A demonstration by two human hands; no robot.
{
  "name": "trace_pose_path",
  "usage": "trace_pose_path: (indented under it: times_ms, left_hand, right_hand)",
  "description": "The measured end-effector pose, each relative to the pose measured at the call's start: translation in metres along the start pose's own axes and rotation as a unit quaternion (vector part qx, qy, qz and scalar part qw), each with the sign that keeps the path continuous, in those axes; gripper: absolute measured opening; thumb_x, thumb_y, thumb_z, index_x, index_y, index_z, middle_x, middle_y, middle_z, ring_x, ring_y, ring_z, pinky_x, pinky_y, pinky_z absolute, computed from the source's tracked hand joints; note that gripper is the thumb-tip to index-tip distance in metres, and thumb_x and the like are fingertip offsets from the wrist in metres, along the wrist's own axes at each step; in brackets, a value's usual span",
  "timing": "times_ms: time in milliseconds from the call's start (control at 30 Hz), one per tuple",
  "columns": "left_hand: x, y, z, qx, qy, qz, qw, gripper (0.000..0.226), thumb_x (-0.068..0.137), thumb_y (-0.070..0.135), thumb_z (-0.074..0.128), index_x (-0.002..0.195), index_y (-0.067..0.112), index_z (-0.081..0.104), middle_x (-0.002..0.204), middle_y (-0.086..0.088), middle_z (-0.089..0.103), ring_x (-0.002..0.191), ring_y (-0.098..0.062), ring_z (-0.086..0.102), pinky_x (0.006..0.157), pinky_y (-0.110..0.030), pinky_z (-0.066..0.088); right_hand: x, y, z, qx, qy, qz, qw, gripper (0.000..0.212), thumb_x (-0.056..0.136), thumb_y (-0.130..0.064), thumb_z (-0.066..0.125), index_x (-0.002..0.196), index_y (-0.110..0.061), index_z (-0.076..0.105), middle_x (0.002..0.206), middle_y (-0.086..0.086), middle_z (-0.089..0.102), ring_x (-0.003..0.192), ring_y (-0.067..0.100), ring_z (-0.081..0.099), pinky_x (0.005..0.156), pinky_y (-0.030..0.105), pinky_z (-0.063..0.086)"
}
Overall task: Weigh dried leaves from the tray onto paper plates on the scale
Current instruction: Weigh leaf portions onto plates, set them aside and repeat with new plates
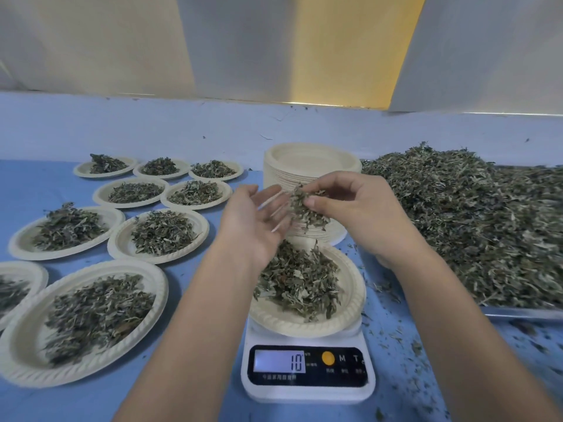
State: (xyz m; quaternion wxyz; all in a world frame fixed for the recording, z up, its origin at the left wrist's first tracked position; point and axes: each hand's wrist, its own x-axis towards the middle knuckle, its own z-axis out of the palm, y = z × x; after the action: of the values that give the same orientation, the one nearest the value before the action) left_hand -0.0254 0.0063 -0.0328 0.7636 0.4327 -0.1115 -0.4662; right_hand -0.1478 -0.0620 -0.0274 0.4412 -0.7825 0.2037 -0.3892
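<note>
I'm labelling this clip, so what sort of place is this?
Likely a small herb or tea portioning workbench: a digital scale reading 10, a metal tray heaped with dried leaves, and many filled paper plates laid out on the blue table.

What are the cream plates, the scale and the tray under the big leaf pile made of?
The plate on the scale looks like moulded paper pulp: matt cream, ribbed rim. The scale seems plastic: smooth glossy white body, black panel. The tray is probably metal: its bare edge is grey and shiny.
</note>
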Motion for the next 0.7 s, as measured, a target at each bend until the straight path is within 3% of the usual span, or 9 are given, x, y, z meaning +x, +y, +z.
trace_pose_path:
  times_ms: [133,233,300,433,533,633,700]
  left_hand:
    - [-0.005,-0.007,0.012,-0.018,-0.057,-0.049,0.997,0.047,0.099,0.039,0.031,0.117,0.005,0.058,0.109,-0.016,0.066,0.102,-0.026,0.064,0.086,-0.035,0.050]
    - [-0.005,-0.011,0.018,-0.049,-0.082,-0.076,0.993,0.042,0.100,0.037,0.033,0.089,0.005,0.059,0.073,-0.011,0.068,0.060,-0.019,0.068,0.055,-0.025,0.055]
    - [-0.006,-0.014,0.022,-0.066,-0.077,-0.079,0.992,0.037,0.100,0.033,0.034,0.083,0.008,0.055,0.067,-0.008,0.062,0.048,-0.016,0.063,0.047,-0.022,0.053]
    - [-0.004,-0.014,0.021,-0.094,-0.055,-0.100,0.989,0.037,0.101,0.029,0.035,0.077,0.008,0.054,0.063,-0.007,0.059,0.049,-0.016,0.061,0.041,-0.020,0.049]
    - [-0.003,-0.009,0.018,-0.101,-0.049,-0.104,0.988,0.033,0.101,0.030,0.035,0.083,0.010,0.055,0.071,-0.006,0.060,0.061,-0.018,0.060,0.042,-0.023,0.051]
    - [0.001,-0.005,0.015,-0.109,-0.034,-0.088,0.990,0.028,0.101,0.029,0.037,0.099,0.009,0.057,0.092,-0.006,0.066,0.077,-0.018,0.064,0.061,-0.027,0.055]
    - [0.001,-0.004,0.013,-0.121,-0.035,-0.088,0.988,0.032,0.101,0.028,0.038,0.099,0.004,0.058,0.089,-0.010,0.066,0.065,-0.019,0.066,0.052,-0.025,0.054]
  right_hand:
    - [-0.001,0.000,0.012,-0.023,0.030,-0.022,0.999,0.016,0.079,-0.006,0.073,0.082,-0.022,0.073,0.072,-0.011,0.069,0.067,0.001,0.059,0.068,0.018,0.049]
    - [-0.005,0.006,0.022,-0.125,0.075,-0.066,0.987,0.016,0.078,-0.009,0.073,0.088,-0.022,0.075,0.086,-0.008,0.070,0.075,0.003,0.060,0.076,0.021,0.049]
    - [-0.008,0.009,0.027,-0.206,0.095,-0.117,0.967,0.017,0.079,-0.009,0.071,0.092,-0.019,0.075,0.090,-0.004,0.069,0.084,0.006,0.059,0.080,0.021,0.044]
    - [-0.010,0.013,0.032,-0.328,0.064,-0.153,0.930,0.019,0.084,-0.020,0.065,0.102,-0.021,0.073,0.099,-0.007,0.069,0.103,0.015,0.049,0.087,0.029,0.039]
    - [-0.012,0.011,0.032,-0.307,0.029,-0.138,0.941,0.026,0.089,-0.029,0.056,0.111,-0.028,0.070,0.108,-0.016,0.068,0.114,0.007,0.042,0.097,0.032,0.038]
    - [-0.011,0.009,0.034,-0.241,0.007,-0.118,0.963,0.033,0.094,-0.026,0.043,0.120,-0.029,0.064,0.120,-0.014,0.062,0.131,0.002,0.030,0.114,0.029,0.015]
    - [-0.010,0.010,0.033,-0.221,-0.004,-0.107,0.969,0.031,0.099,-0.021,0.041,0.124,-0.024,0.059,0.117,-0.021,0.057,0.138,-0.003,0.021,0.114,0.020,-0.005]
